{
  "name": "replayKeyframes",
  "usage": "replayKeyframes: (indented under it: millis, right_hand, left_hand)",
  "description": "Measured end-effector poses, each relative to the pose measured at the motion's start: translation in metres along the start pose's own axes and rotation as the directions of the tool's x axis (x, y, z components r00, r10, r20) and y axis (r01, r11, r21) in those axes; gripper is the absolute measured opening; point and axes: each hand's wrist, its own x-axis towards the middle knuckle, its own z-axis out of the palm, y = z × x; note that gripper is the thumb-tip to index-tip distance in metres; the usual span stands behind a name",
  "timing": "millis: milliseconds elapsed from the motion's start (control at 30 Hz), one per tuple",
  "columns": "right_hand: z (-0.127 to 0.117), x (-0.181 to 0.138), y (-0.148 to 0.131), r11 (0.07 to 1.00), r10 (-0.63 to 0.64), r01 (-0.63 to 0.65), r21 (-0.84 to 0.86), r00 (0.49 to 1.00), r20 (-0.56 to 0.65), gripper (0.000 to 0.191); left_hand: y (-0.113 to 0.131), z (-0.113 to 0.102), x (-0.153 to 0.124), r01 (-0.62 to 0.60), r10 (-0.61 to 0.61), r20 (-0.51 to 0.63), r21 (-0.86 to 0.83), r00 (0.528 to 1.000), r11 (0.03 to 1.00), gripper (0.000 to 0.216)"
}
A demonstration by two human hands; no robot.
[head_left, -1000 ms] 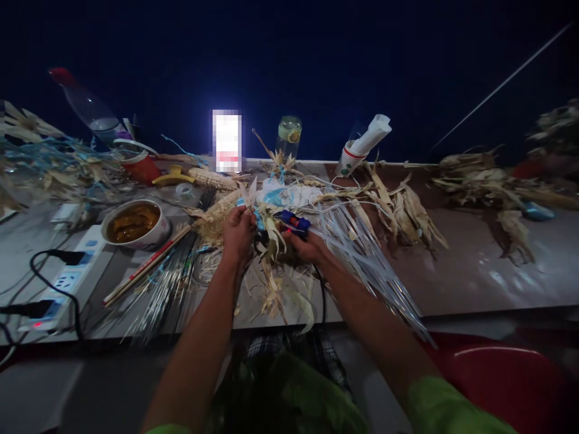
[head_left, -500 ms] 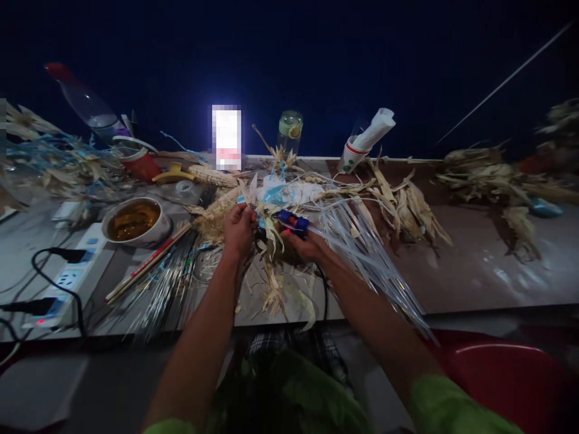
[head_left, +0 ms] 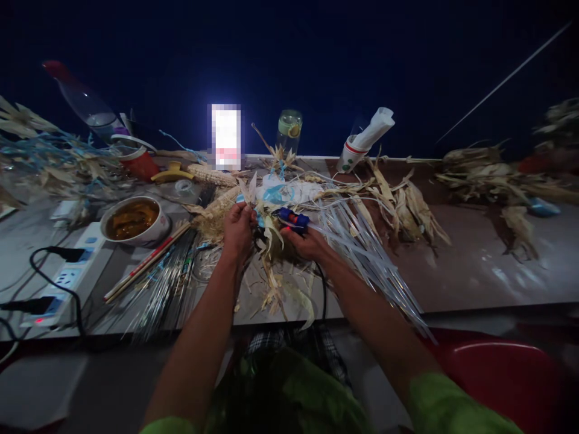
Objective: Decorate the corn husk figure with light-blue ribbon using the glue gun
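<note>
My right hand (head_left: 309, 242) is wrapped round a blue hot glue gun (head_left: 295, 220), with a small red light on it and a black cord hanging below. A clear glue stick trails from its rear. The nozzle points left, close to my left hand (head_left: 238, 229). That hand pinches a pale dried corn husk piece (head_left: 249, 188), its fingertips closed; exactly how it sits between them is hard to make out. More husk strips (head_left: 272, 236) hang between the two hands. Beyond them lies a corn cob (head_left: 212, 175).
Clear glue sticks (head_left: 368, 259) lie right, thin wires (head_left: 169, 289) left. A bowl of brown liquid (head_left: 136, 222) and a power strip (head_left: 67, 280) stand left. Behind are a glowing screen (head_left: 227, 135), a jar (head_left: 289, 132) and a paper cup (head_left: 353, 154). Husks (head_left: 414, 211) lie right.
Both hands stay almost in place, with the glue gun and husk still held. The whole view has shifted very slightly.
</note>
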Motion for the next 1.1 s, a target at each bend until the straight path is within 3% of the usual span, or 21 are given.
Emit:
replayKeyframes:
  millis: [400, 867, 1100]
  right_hand:
    - [-0.0006, -0.0004, -0.0018, 0.999, 0.015, -0.016, -0.031, 0.999, -0.039, 0.039]
    - [-0.0016, -0.0005, -0.0024, 0.998, 0.059, -0.059, 0.029, 0.998, 0.018, 0.037]
    - [-0.0011, -0.0003, -0.0013, 1.000, 0.013, -0.013, 0.007, 0.999, 0.033, 0.038]
  left_hand:
    - [-0.0002, 0.0025, -0.0009, -0.007, 0.007, 0.003, -0.004, 1.000, 1.000, 0.023]
    - [0.0003, 0.0029, -0.0012, -0.002, 0.002, -0.026, -0.005, 1.000, 1.000, 0.021]
    - [0.0020, 0.0018, -0.0014, 0.008, -0.008, -0.034, 0.001, 0.999, 1.000, 0.023]
